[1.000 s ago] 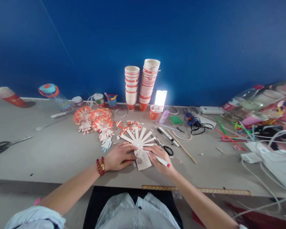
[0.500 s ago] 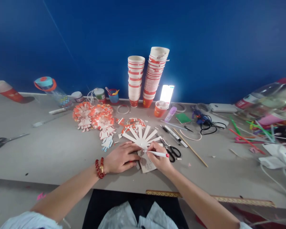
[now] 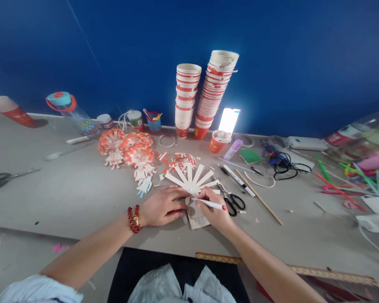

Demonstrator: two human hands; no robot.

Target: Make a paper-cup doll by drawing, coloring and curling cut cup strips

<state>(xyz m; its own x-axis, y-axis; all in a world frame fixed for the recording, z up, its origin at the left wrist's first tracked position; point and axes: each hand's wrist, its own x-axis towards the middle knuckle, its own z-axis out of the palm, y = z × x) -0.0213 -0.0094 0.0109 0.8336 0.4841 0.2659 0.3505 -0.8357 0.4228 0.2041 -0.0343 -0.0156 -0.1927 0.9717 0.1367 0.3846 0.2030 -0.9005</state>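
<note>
Strips cut, figure partly drawn on the card — looks uncoloured to me. Left hand flat at its edge, right hand gripping the pen.

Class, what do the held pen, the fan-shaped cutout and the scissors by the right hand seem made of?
Pen: probably smooth plastic, white with a red end. Cutout: likely matte paper or card, flat strips. Scissors: dull grey blades suggest metal; black handles, perhaps plastic.
</note>
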